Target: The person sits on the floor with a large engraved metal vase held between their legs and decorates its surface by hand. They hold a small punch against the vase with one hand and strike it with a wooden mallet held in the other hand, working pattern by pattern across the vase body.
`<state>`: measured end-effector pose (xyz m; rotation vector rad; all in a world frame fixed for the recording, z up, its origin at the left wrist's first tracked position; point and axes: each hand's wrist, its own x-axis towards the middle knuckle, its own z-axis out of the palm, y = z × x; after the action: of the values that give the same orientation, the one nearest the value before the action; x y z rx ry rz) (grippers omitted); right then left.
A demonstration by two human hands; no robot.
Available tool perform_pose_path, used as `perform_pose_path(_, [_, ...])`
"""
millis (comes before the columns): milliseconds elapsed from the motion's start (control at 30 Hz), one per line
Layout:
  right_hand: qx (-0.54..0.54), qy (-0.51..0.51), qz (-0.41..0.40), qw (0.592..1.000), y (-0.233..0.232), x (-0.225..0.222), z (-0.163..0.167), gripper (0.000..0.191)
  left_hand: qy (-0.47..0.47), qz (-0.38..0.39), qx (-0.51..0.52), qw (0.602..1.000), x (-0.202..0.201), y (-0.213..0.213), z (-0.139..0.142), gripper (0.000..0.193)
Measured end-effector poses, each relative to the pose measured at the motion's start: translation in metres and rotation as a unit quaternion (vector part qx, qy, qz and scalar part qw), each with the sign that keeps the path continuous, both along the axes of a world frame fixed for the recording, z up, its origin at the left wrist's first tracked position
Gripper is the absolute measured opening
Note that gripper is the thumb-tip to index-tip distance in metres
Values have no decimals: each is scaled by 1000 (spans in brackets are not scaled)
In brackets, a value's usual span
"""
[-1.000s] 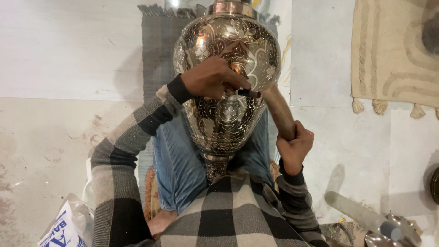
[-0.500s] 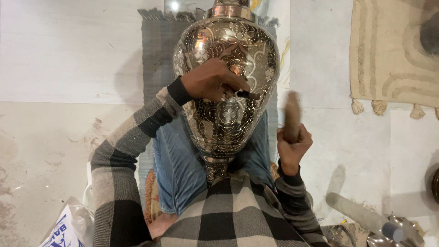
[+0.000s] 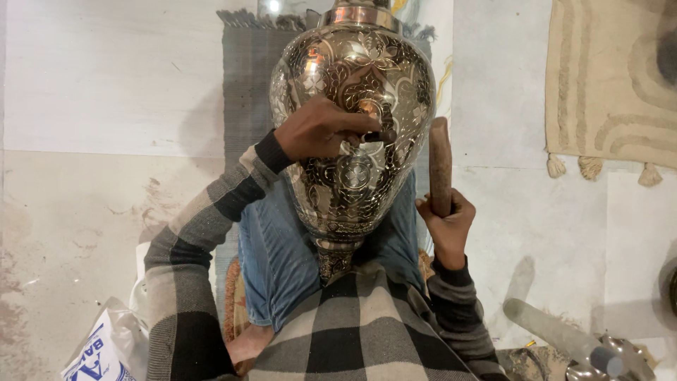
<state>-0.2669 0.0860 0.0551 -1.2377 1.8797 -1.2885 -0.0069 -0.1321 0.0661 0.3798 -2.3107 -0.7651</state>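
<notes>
Engraved silver-coloured metal vase (image 3: 352, 127), large and bulb-shaped with floral patterning over its shiny surface, lies across the lap of the seated person, its narrow foot pointing toward the checked black-and-grey shirt and its wide body and collar reaching out over the grey woven mat (image 3: 247, 77) on the floor. The blue denim jeans (image 3: 275, 254) show on both sides beneath it.

The left hand (image 3: 317, 130) rests on the upper middle of the vase, fingers curled tightly round a small dark chisel-like tool (image 3: 384, 135) whose tip touches the metal surface. The right hand (image 3: 446, 219) is held just beside the right flank of the vase, closed in a fist round the lower end of a brown wooden stick-shaped mallet (image 3: 440, 166), which stands nearly upright and apart from the tool, its upper end level with the left hand's knuckles.

A cream tufted rug with tassels (image 3: 613, 85) lies toward the top right corner of the pale tiled floor, well apart from the vase. A white plastic bag with blue print (image 3: 106, 349) sits at the bottom left corner, near the left elbow. A grey metal piece with a cylindrical handle (image 3: 585, 346) lies at the bottom right corner, near the right forearm.
</notes>
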Motion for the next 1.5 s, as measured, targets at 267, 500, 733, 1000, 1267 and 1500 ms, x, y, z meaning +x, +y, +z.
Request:
perform_pose_path(267, [-12, 418, 13, 908, -25, -12, 42, 21, 22, -27, 33, 999, -2, -3, 4, 56])
perform_pose_path(500, [-4, 344, 55, 937, -31, -23, 47, 29, 24, -30, 0, 999, -2, -6, 6, 49])
perform_pose_path(733, [-80, -13, -27, 996, -27, -15, 21, 18, -17, -35, 29, 999, -2, -6, 5, 53])
perform_pose_path(1000, [-110, 104, -34, 988, -28, -1, 28, 20, 6, -47, 1, 999, -3, -9, 8, 51])
perform_pose_path(1267, [-46, 439, -31, 897, -23, -8, 17, 28, -14, -57, -20, 998, -6, -14, 6, 57])
perform_pose_path(1500, [-32, 203, -21, 978, -18, -10, 4, 19, -38, -86, -8, 996, -6, -20, 6, 60])
